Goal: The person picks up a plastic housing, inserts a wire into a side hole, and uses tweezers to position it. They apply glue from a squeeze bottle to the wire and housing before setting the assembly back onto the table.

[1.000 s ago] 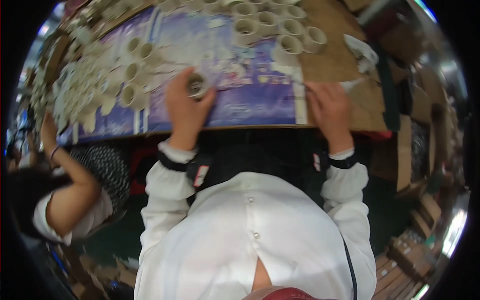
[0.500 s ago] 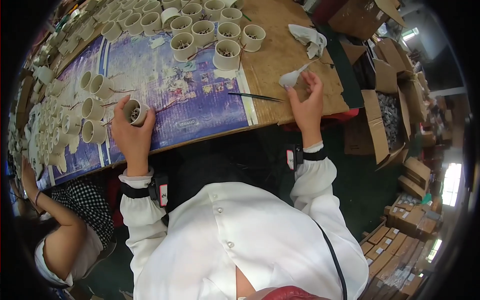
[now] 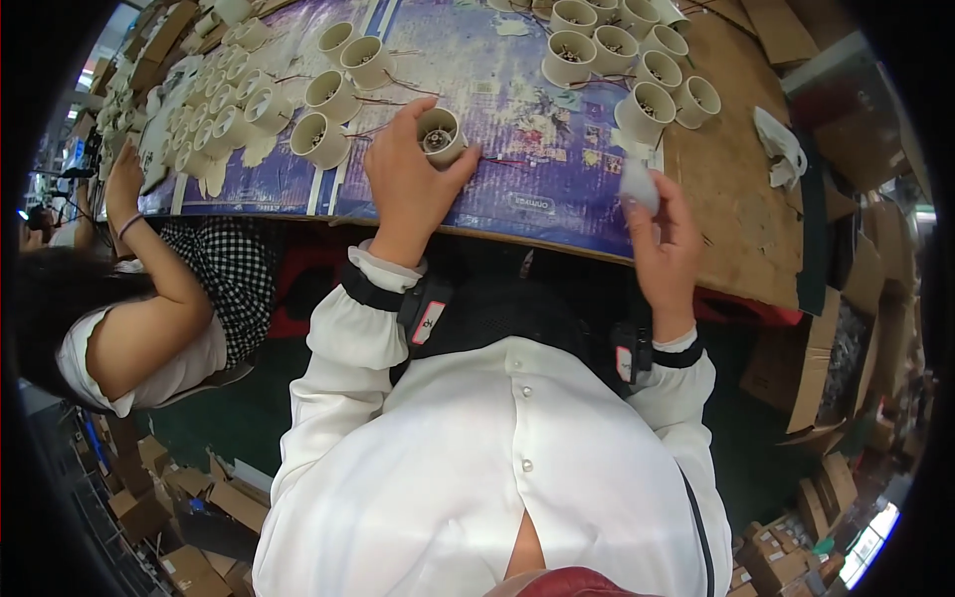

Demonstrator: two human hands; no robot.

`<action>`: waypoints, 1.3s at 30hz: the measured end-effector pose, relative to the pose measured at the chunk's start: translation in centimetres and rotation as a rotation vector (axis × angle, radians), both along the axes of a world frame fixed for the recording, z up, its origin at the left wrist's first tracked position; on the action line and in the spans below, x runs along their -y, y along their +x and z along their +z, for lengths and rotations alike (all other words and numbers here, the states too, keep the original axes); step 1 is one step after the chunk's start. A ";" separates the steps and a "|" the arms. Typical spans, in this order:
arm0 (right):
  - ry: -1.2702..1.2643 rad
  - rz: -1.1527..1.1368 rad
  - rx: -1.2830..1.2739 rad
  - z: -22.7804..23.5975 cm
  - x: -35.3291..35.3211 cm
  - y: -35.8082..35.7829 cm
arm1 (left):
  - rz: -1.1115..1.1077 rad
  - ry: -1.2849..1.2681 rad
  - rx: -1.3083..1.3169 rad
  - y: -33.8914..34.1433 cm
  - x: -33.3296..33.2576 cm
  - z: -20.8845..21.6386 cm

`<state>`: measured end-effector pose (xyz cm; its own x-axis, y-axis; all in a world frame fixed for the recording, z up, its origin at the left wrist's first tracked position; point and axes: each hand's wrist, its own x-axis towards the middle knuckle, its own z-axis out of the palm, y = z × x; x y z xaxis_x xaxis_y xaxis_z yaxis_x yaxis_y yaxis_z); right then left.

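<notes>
My left hand [image 3: 406, 184] is wrapped round a small cream plastic cup [image 3: 440, 137], thumb on its right side and fingers on its left. The cup rests on the purple-printed sheet [image 3: 517, 119], its mouth facing up and metal and dark parts inside. In my right hand [image 3: 665, 249], held upright near the sheet's right edge, is a white squeeze bottle [image 3: 638, 184], somewhat blurred. Its tip shows unclearly against a filled cup [image 3: 645, 111] just beyond it. Left of my left hand stand several like cups, the nearest one [image 3: 320, 141] with thin wires trailing out.
More filled cups [image 3: 615, 48] crowd the far right of the table. Crumpled white material [image 3: 781, 149] lies on brown cardboard [image 3: 721, 189]. A co-worker's arm [image 3: 169, 269] reaches to the table at the left. An open carton [image 3: 836, 368] stands beyond the right end.
The view has turned left, so the table appears shifted rightward. My right hand has carried the squeeze bottle left, from over the brown cardboard to the sheet's edge. My left hand still holds the cup.
</notes>
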<state>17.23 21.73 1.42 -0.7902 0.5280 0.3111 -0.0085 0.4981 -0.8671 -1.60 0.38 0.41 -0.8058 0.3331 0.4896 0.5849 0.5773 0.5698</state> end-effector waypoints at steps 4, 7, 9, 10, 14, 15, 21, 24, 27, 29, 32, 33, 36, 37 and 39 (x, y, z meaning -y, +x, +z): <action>0.088 0.056 0.118 0.9 2.1 -0.8 | -0.008 -0.011 0.006 0.0 0.2 0.0; 0.224 0.055 0.026 0.8 2.2 -1.0 | -0.026 -0.015 -0.021 0.0 0.2 0.0; 0.292 0.054 -0.018 0.9 2.2 -1.1 | -0.063 0.004 -0.051 0.0 0.2 0.0; 0.307 0.062 -0.007 1.1 2.2 -1.2 | -0.081 0.015 -0.066 -0.1 0.3 0.0; 0.336 0.098 0.023 1.2 2.3 -1.7 | -0.128 0.092 0.030 -0.3 0.6 0.0; 0.334 0.112 0.032 1.2 2.2 -1.8 | -0.126 0.092 0.032 -0.2 0.6 0.0; 0.351 0.130 0.059 1.3 2.2 -2.3 | -0.127 0.066 -0.006 -0.2 0.6 0.1; 0.356 0.135 0.063 1.4 2.3 -2.4 | -0.130 0.075 -0.004 -0.3 0.7 0.0; 0.364 0.144 0.059 1.3 2.2 -2.5 | -0.142 0.092 -0.011 -0.3 0.6 -0.1; 0.369 0.151 0.057 1.3 2.2 -2.6 | -0.139 0.091 0.012 -0.2 0.6 0.0; 0.378 0.161 0.056 1.3 2.2 -2.7 | -0.134 0.083 0.011 0.0 0.6 0.1; 0.381 0.166 0.058 1.4 2.2 -2.8 | -0.133 0.071 -0.004 0.1 0.5 0.1; 0.401 0.171 0.066 1.6 2.3 -2.9 | -0.149 0.055 -0.071 0.3 0.5 0.3; 0.405 0.181 0.066 1.7 2.3 -3.0 | -0.172 0.045 -0.126 0.5 0.5 0.4; 0.407 0.178 0.068 1.7 2.3 -3.0 | -0.183 0.038 -0.180 0.5 0.5 0.4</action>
<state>14.24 19.47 3.11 -0.8835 0.2280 0.4092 -0.0742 0.7945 -0.6027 -1.13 -0.09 0.80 -0.6324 0.4440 0.6347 0.7717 0.4325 0.4663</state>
